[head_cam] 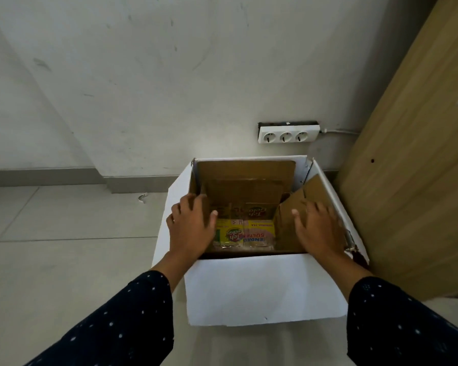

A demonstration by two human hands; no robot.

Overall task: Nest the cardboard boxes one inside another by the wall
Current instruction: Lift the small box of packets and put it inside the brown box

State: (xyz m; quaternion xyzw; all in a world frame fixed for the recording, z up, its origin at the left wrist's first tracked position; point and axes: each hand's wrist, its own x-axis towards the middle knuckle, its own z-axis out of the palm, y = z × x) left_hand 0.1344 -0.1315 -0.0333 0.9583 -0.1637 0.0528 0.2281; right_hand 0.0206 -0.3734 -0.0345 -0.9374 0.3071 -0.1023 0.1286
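Boxes, nested, lower centre of the frame: we are seating a brown inner box [245, 196] down inside the white outer box [262, 286], which is standing on the floor against the wall [143, 75], below the socket strip [288, 133] and beside the wooden panel [407, 154] at right.

Hands: our left hand [191, 228] is curling over the inner box's left wall, fingers outside, thumb inside; our right hand [320, 231] is pressing flat, fingers spread, on a leaning brown flap [299, 199].

Orientation: both boxes are opening upward; the white box's long axis, we judge, is running toward the wall.

Next: folding that flap down and pressing the insert level.
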